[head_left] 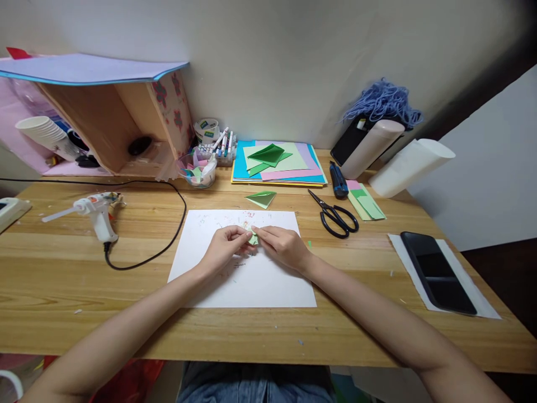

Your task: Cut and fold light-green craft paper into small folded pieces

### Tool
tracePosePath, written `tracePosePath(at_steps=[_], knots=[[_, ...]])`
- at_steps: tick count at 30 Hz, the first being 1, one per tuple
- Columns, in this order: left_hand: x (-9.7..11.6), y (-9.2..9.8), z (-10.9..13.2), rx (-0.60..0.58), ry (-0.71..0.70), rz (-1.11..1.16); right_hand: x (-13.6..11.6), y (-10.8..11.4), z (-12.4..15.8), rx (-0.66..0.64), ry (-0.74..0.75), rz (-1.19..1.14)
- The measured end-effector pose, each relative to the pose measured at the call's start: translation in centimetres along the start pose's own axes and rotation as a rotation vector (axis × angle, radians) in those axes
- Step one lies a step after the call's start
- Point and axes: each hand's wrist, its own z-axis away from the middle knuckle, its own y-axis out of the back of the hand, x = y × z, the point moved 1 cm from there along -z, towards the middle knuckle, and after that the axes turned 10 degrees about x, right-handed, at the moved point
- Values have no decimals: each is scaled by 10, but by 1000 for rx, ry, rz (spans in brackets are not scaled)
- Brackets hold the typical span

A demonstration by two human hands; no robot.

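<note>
Over a white sheet of paper (pixel 201 291) with small coloured marks, my two hands meet on a small piece of light green paper (pixel 253 239). My left hand (pixel 229 244) pinches its left side between thumb and fingers. From the right, my right hand (pixel 283 245) has its fingers closed on the upper right of the same piece, hiding part of it. Its exact folded shape is too small to make out. Just beyond my hands lies a folded green paper piece (pixel 262 198) on the wooden table (pixel 235 333).
A glue gun (pixel 98 215) with its cord lies left. Black-handled scissors (pixel 335 218), a utility knife (pixel 338 180) and paper strips (pixel 364 201) lie right. Coloured paper sheets (pixel 247 168) are stacked behind, beside a tub of scraps (pixel 199 173). A phone (pixel 436 274) rests far right.
</note>
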Motion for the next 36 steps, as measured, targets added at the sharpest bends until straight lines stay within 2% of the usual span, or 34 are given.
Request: tracePosePath(at_steps=[2, 5, 8, 12, 22, 26, 36], knots=[[0, 1, 0, 20, -23, -13, -1, 0, -1, 28, -47, -84], [0, 2, 0, 39, -99, -48, -2, 0, -3, 74, -252, -291], [-1, 1, 1, 44, -189, -90, -2, -1, -7, 30, -499, -555], [-1, 0, 3, 37, -224, -119, -1, -1, -10, -31, -648, -760], [-3, 1, 2, 31, -238, -150, 0, -1, -12, 13, -674, -770], [-1, 2, 3, 5, -273, -199, 1, 0, -12, 30, -633, -776], [2, 3, 4, -55, -332, -316, 4, 1, -10, -34, -559, -770]])
